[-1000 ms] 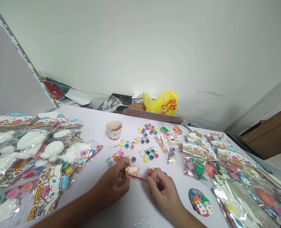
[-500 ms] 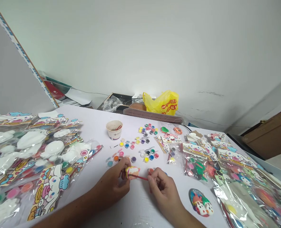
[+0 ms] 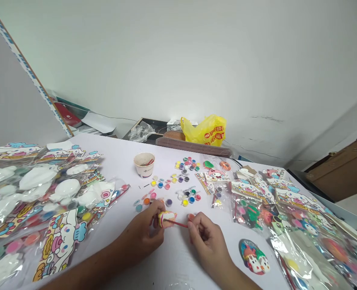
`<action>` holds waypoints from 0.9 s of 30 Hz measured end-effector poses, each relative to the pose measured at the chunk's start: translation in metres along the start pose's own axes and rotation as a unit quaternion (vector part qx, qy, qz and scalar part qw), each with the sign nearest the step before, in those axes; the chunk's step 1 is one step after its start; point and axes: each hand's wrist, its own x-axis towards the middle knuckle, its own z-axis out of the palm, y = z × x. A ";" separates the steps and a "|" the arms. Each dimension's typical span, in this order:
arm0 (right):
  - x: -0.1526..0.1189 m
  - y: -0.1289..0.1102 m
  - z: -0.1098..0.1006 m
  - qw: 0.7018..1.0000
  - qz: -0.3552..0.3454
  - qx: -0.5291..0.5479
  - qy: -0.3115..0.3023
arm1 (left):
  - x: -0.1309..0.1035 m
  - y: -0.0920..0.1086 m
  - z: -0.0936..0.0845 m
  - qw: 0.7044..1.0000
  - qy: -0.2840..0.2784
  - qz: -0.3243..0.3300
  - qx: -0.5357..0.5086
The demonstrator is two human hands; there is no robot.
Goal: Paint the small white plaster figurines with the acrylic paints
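Observation:
Pinched between the fingers of my left hand (image 3: 146,231) is a small painted figure (image 3: 169,218) in white, yellow and pink. My right hand (image 3: 207,237) grips a thin red brush (image 3: 180,224), whose tip lies over the face of the figure. Small paint pots (image 3: 191,217) stand just beyond my right fingers, partly hidden by them. More pots of orange, pink and teal (image 3: 146,201) are near my left fingertips. A finished-looking colourful painted piece (image 3: 254,257) lies to the right of my right hand.
A paper cup (image 3: 144,164) with a brush inside stands behind the paint pots (image 3: 187,163). Bagged white figures (image 3: 38,176) cover the left side, and more bagged kits (image 3: 296,197) lie at the right. A yellow plastic bag (image 3: 204,131) sits beyond the far edge.
The brush tip has shifted slightly up and left on the figure, which is tilted a little differently. Both hands otherwise keep nearly the same place.

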 end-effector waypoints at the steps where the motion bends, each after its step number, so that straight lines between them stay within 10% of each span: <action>1: 0.000 0.000 0.000 1.000 0.002 0.001 0.003 | 0.000 0.001 0.000 1.000 0.000 0.000 0.000; 27: 0.000 -0.001 0.000 0.999 0.015 -0.014 0.027 | 0.001 0.008 -0.006 1.000 -0.011 -0.025 -0.013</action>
